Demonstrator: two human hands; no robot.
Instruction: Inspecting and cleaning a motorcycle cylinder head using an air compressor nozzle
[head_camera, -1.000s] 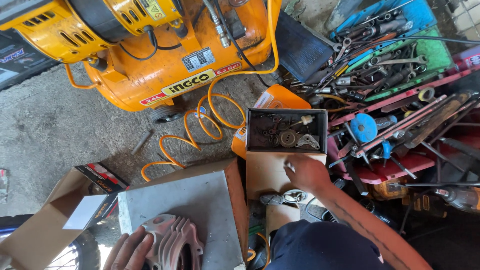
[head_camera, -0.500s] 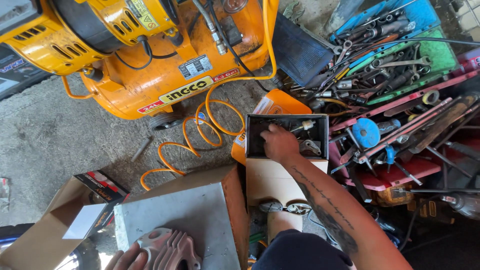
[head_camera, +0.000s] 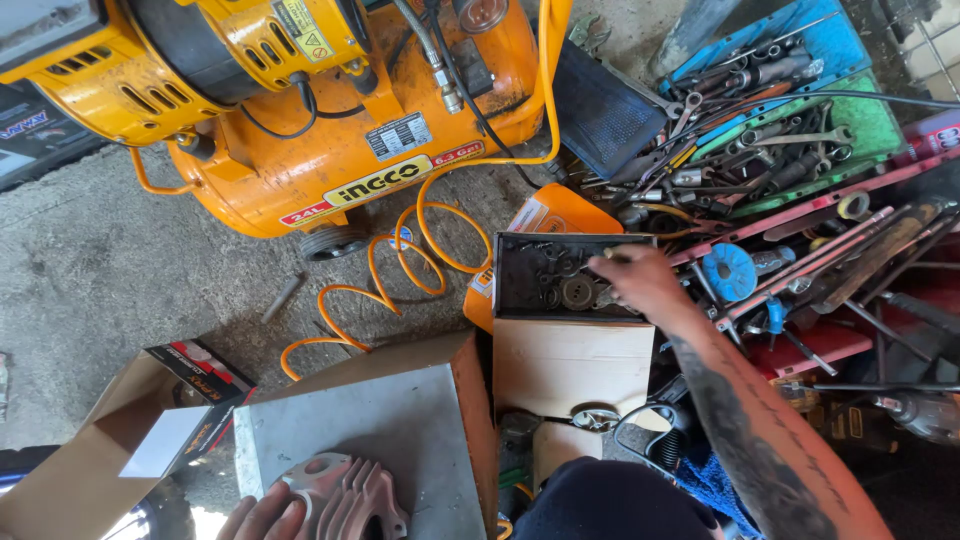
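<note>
Under right hand (head_camera: 640, 285): parts tray (head_camera: 515, 300), fingers inside.

The right hand (head_camera: 640, 283) covers the right end of the parts tray (head_camera: 510, 290), so whatever its fingertips touch stays hidden. Below the tray, the bottom edge cuts off the left hand (head_camera: 262, 520) and the finned metal part (head_camera: 345, 498).

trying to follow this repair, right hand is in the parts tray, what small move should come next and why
Probably close the fingers on one small part and lift it out. The right hand is over the right end of the dark parts tray, fingertips among loose washers and rings, while the left hand rests on the finned metal casting on the grey slab.
</note>
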